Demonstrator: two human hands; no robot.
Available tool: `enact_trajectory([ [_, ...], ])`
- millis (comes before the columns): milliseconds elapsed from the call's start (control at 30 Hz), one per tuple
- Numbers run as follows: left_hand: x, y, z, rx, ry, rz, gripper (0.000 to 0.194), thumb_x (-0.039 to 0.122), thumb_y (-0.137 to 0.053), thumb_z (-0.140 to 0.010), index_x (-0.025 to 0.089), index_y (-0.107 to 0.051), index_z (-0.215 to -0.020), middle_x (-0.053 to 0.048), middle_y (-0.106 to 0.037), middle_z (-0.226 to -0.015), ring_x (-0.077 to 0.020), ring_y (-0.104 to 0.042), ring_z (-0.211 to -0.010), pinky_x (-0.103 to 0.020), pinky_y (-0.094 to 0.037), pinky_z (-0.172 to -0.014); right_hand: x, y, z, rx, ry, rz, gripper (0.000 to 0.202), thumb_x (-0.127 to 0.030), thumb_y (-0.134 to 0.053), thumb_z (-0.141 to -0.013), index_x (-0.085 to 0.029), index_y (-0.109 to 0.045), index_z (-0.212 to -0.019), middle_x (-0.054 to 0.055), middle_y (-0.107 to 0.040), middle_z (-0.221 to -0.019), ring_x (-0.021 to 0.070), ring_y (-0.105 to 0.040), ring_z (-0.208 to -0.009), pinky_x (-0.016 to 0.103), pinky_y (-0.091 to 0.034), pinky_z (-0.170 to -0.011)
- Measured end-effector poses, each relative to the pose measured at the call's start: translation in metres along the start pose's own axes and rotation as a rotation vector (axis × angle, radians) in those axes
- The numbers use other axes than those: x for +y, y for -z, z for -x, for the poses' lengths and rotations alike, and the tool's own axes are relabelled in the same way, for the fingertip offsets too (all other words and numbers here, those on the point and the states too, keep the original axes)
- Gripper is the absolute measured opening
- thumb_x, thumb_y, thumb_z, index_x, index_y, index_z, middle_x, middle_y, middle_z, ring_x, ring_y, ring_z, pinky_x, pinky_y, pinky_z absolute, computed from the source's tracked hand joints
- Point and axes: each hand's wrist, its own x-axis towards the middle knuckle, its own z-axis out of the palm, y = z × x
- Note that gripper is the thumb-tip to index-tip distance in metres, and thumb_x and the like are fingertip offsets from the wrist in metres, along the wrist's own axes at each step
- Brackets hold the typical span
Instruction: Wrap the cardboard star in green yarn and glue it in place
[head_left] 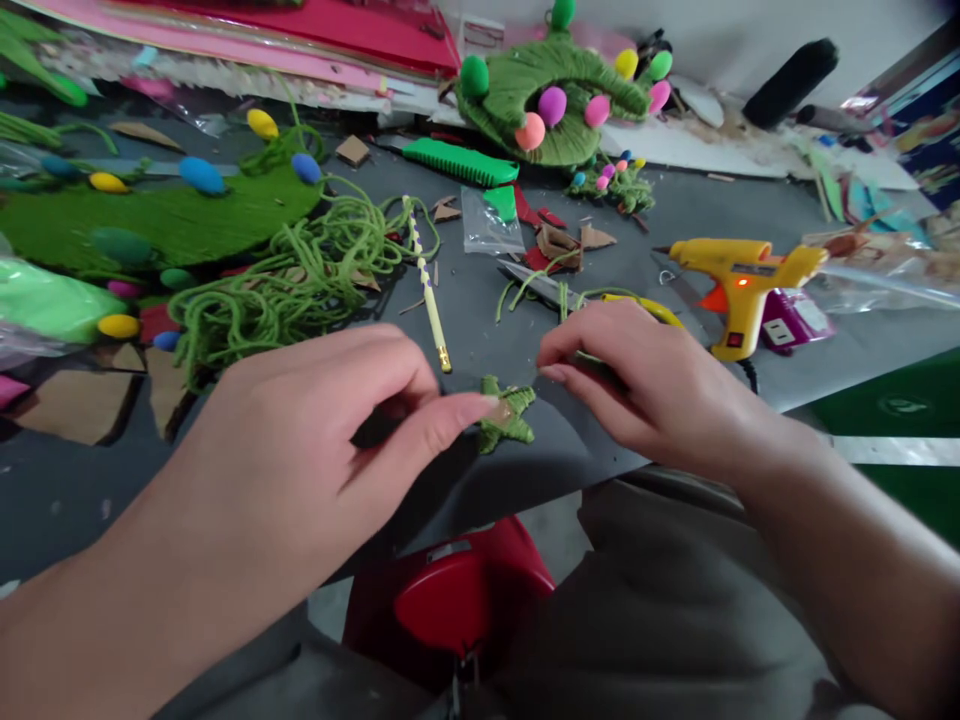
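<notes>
Between the thumb and fingers of my left hand [330, 420] is a small star [519, 402] wrapped in green yarn, held just above the table's near edge. Its face toward me has a tan patch at the middle, partly behind my thumb. My right hand [645, 370] is to the right of the star, apart from it, thumb and fingertips pinched together. Whatever those fingertips hold, if anything, is too small to make out. Just beyond the right hand lie scissors [541, 284] with yellow handles, partly covered by the hand and short bits of green yarn.
A yellow glue gun [724, 262] with a lit red light stands at right. Tangled green yarn [292, 265], a pencil [430, 300] and cardboard pieces [71, 405] lie left. Farther back are a green cutter knife [461, 160] and a yarn-wrapped shape with pompoms [499, 95].
</notes>
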Motion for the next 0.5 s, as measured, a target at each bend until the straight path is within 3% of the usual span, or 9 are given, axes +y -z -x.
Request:
enact_trajectory([
  [33, -0.001, -0.001, 0.000, -0.011, -0.052, -0.034, 0.008, 0.036, -0.067, -0.098, 0.028, -0.065, -0.098, 0.005, -0.068, -0.088, -0.0139, -0.061, -0.072, -0.030, -0.045, -0.063, -0.001, 0.001, 0.001, 0.003, 0.001, -0.024, 0.013, -0.024, -0.055, -0.104, -0.017, -0.067, -0.103, 0.005, -0.071, -0.095, 0.0201, -0.064, -0.089, 0.036, -0.048, -0.085],
  [100, -0.005, -0.005, 0.001, -0.083, -0.142, -0.076, 0.031, 0.028, -0.060, -0.100, 0.030, -0.059, -0.131, 0.001, -0.070, -0.122, -0.0189, -0.067, -0.103, -0.031, -0.053, -0.087, -0.001, 0.002, 0.003, -0.009, 0.012, -0.073, 0.014, -0.023, -0.057, -0.103, -0.017, -0.070, -0.106, 0.005, -0.072, -0.099, 0.0191, -0.066, -0.092, 0.034, -0.049, -0.085],
  [167, -0.008, -0.010, 0.002, -0.155, -0.189, -0.077, 0.053, 0.023, -0.056, -0.100, 0.029, -0.045, -0.152, -0.002, -0.064, -0.140, -0.0227, -0.062, -0.124, -0.035, -0.051, -0.103, 0.000, 0.001, 0.004, -0.032, 0.032, -0.106, 0.016, -0.022, -0.058, -0.103, -0.017, -0.072, -0.108, 0.006, -0.072, -0.102, 0.0187, -0.066, -0.095, 0.032, -0.051, -0.085],
  [333, -0.012, -0.020, 0.003, -0.270, -0.158, -0.067, 0.065, 0.016, -0.051, -0.099, 0.027, -0.033, -0.161, -0.005, -0.063, -0.143, -0.0231, -0.059, -0.130, -0.037, -0.051, -0.105, 0.003, 0.000, 0.007, -0.036, 0.085, -0.111, 0.018, -0.020, -0.060, -0.102, -0.020, -0.075, -0.111, 0.006, -0.074, -0.106, 0.0186, -0.069, -0.098, 0.032, -0.053, -0.088],
  [500, -0.011, -0.022, 0.001, -0.239, -0.188, -0.079, 0.063, 0.015, -0.053, -0.098, 0.024, -0.037, -0.158, -0.007, -0.067, -0.137, -0.0253, -0.061, -0.123, -0.040, -0.051, -0.104, 0.005, 0.005, 0.012, -0.053, 0.070, -0.101, 0.018, -0.022, -0.063, -0.101, -0.024, -0.074, -0.115, 0.004, -0.076, -0.107, 0.0198, -0.069, -0.101, 0.035, -0.054, -0.092],
])
